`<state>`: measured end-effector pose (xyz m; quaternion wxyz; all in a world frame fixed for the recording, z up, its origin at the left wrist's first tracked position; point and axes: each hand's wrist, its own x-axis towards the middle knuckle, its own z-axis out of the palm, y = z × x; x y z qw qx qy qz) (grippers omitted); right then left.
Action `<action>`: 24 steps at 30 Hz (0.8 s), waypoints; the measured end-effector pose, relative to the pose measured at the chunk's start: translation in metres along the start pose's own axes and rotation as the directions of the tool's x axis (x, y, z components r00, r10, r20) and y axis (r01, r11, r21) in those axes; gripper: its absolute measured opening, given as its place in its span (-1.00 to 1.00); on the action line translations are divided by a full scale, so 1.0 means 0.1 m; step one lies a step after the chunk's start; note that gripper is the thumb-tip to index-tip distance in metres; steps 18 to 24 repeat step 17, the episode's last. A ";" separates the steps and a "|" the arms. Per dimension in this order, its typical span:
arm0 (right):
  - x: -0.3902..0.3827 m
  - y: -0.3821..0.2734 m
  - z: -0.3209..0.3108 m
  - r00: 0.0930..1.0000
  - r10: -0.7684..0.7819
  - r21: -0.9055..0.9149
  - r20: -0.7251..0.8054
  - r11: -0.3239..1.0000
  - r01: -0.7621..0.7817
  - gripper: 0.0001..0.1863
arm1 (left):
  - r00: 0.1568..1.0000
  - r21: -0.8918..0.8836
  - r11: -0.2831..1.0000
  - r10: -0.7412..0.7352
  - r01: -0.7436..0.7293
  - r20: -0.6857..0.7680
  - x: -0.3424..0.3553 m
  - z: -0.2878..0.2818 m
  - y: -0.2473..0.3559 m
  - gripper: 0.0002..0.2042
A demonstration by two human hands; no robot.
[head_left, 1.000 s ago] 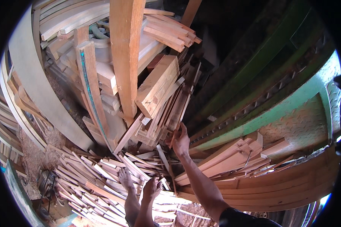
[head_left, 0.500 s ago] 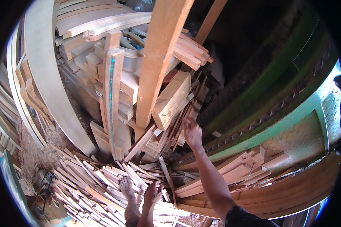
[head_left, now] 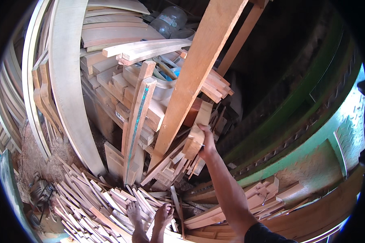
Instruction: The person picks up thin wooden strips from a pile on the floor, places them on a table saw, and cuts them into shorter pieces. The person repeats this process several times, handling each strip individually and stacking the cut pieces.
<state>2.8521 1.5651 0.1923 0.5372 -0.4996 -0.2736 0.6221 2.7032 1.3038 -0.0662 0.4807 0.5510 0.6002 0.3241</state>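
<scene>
My right hand (head_left: 207,145) is closed on the edge of a thick wooden block (head_left: 202,116). The fingers curl over the block's right side, and some of them are hidden behind it. The block leans at the end of a lumber stack, just right of a tall upright plank (head_left: 194,65). Thin dark wood strips (head_left: 175,156) lie beneath and beside it. My left hand does not show. My two bare feet (head_left: 134,214) stand on loose wood offcuts (head_left: 97,202).
Left of the hand stand a narrow post with a teal stripe (head_left: 138,125) and a wide curved board (head_left: 69,81). A green metal machine (head_left: 312,156) curves along the right, with boards (head_left: 231,208) below it. A clear plastic bottle (head_left: 170,20) lies at the back.
My right hand has gone from hovering, fingers curled, beside the block to gripping it. The block has turned to stand more steeply. The whole view has shifted.
</scene>
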 end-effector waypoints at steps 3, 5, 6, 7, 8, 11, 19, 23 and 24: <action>-0.38 -0.05 -0.12 0.996 -0.078 0.064 0.034 0.995 0.076 -0.52 | 1.000 0.039 0.999 0.004 -0.004 -0.004 -0.01 0.03 0.01 -0.67; -0.69 -0.12 -0.22 0.991 -0.077 0.147 0.110 0.987 0.060 -0.52 | 1.000 0.015 1.000 -0.007 0.006 0.009 -0.01 0.04 0.04 -0.67; -0.84 -0.13 -0.26 0.986 -0.088 0.213 0.141 0.975 0.056 -0.50 | 1.000 0.006 1.000 0.002 -0.002 0.022 -0.01 0.04 0.06 -0.67; -1.02 -0.11 -0.34 0.979 -0.106 0.303 0.176 0.952 0.049 -0.51 | 1.000 0.035 0.999 0.013 -0.014 0.027 0.00 0.05 0.08 -0.66; -1.22 -0.07 -0.44 0.993 -0.069 0.330 0.101 0.943 0.032 -0.50 | 0.999 0.053 0.999 0.003 -0.006 0.046 0.00 0.05 0.09 -0.67; -1.76 0.21 -0.85 0.984 -0.044 0.443 0.173 0.896 -0.038 -0.51 | 0.998 0.049 0.999 -0.024 0.022 0.056 0.00 0.09 0.08 -0.66; -2.83 0.86 -2.32 0.944 0.014 0.596 0.330 0.772 -0.220 -0.20 | 0.994 0.091 0.995 -0.037 0.028 0.099 -0.11 0.25 -0.04 -0.65; -2.83 0.86 -2.32 0.944 0.014 0.596 0.330 0.772 -0.220 -0.20 | 0.994 0.091 0.995 -0.037 0.028 0.099 -0.11 0.25 -0.04 -0.65; -2.83 0.86 -2.32 0.944 0.014 0.596 0.330 0.772 -0.220 -0.20 | 0.994 0.091 0.995 -0.037 0.028 0.099 -0.11 0.25 -0.04 -0.65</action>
